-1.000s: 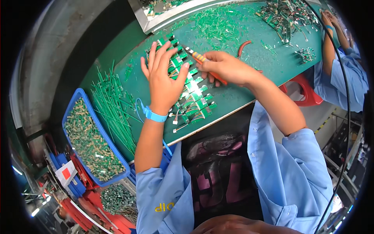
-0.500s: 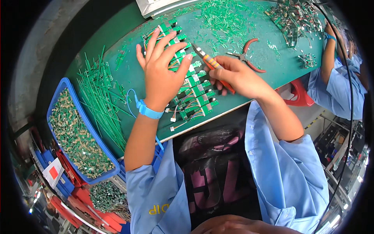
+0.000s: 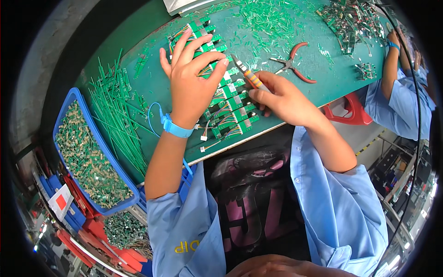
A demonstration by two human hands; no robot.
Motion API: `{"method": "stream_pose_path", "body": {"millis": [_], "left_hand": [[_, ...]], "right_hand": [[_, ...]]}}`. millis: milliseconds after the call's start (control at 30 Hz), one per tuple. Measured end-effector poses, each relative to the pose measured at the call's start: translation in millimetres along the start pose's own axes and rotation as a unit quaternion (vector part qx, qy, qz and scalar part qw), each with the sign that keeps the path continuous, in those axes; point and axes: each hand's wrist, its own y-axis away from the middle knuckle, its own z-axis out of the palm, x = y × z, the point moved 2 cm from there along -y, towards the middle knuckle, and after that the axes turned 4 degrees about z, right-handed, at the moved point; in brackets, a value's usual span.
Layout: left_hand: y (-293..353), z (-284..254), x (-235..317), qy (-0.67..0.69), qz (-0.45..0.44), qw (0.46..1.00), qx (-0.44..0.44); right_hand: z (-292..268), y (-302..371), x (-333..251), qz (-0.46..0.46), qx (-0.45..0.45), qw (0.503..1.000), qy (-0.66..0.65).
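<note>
A long row of joined green circuit boards point(image 3: 238, 114) with wired connectors lies on the bench, running from the far left toward the near edge. Spread over the far part of this row is my left hand point(image 3: 194, 78), its fingers apart and fingertips resting against the boards. A blue wrist strap point(image 3: 177, 128) circles that wrist. Closed around an orange and grey utility knife point(image 3: 251, 77), my right hand point(image 3: 284, 99) is just right of the row. The dark blade points away and left, close beside the boards; whether it touches them I cannot tell.
Red-handled pliers point(image 3: 291, 66) lie right of the knife. Green offcuts point(image 3: 267, 21) cover the far bench, with piled boards point(image 3: 353, 25) at far right. Long green strips point(image 3: 115, 120) and a blue bin point(image 3: 134, 199) of small parts stand left. A co-worker's arm point(image 3: 390, 69) rests at right.
My right hand has turned slightly, and the knife has moved a little right and nearer. My left hand remains spread on the boards, its fingers slightly shifted.
</note>
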Motion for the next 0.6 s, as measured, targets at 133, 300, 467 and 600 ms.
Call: {"method": "stream_pose_path", "body": {"millis": [133,300,467,600], "left_hand": [[2,0,1,0.002,0.002,1.0,0.005],[4,2,-2,0.002,0.007,1.0,-0.003],[4,-7,8,-0.012,0.001,0.999,-0.053],[4,-12,14,-0.023,-0.007,0.995,-0.101]], "right_hand": [[2,3,-7,-0.008,0.02,0.999,0.043],[5,10,-9,-0.01,0.038,0.996,0.083],[7,31,12,0.033,0.012,0.999,-0.009],[9,43,26,0.069,-0.021,0.992,-0.106]]}}
